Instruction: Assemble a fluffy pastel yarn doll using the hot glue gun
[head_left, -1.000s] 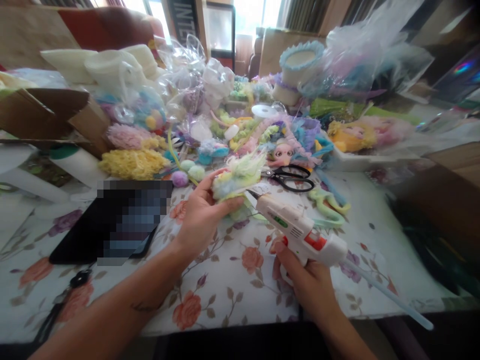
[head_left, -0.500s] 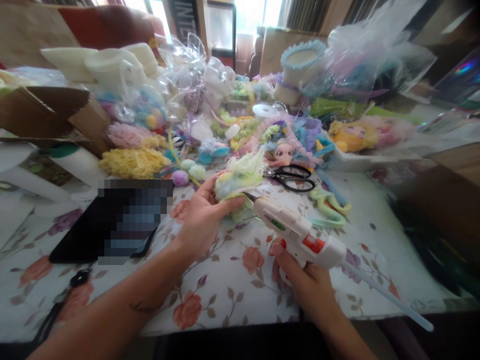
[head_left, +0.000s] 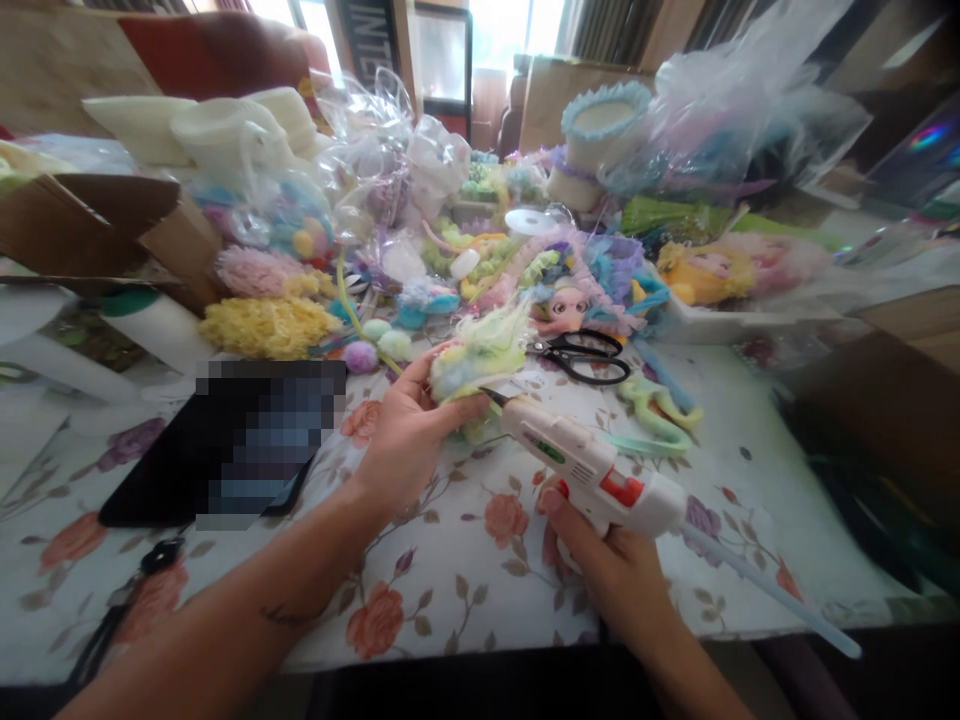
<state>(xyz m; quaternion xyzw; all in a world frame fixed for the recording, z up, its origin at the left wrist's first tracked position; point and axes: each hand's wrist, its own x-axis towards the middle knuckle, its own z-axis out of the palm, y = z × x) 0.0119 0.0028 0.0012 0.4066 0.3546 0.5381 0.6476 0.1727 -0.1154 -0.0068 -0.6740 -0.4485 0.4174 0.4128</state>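
My left hand (head_left: 411, 425) is closed around a fluffy pale green and yellow craft piece (head_left: 480, 355), its exact kind unclear. In my right hand (head_left: 600, 550) is a white hot glue gun (head_left: 574, 450), gripped by the handle with a finger at the red trigger. The gun's dark nozzle points left and meets the lower edge of the fluffy piece, close to my left thumb. A long translucent glue stick (head_left: 772, 580) juts from the back of the gun. Black-handled scissors (head_left: 589, 355) lie just beyond, their blades partly behind the fluffy piece.
A black tablet (head_left: 172, 450) lies at left on the flowered tablecloth (head_left: 450, 620). Pompoms (head_left: 361, 356), yellow yarn (head_left: 270, 322) and a doll face (head_left: 568, 308) crowd the back. Green ribbon (head_left: 652, 410) lies right of the scissors. A cardboard box (head_left: 82, 225) stands far left.
The glue gun has shifted slightly left, its nozzle sliding along the edge of the fluffy piece toward my left thumb. My left hand stays almost still.
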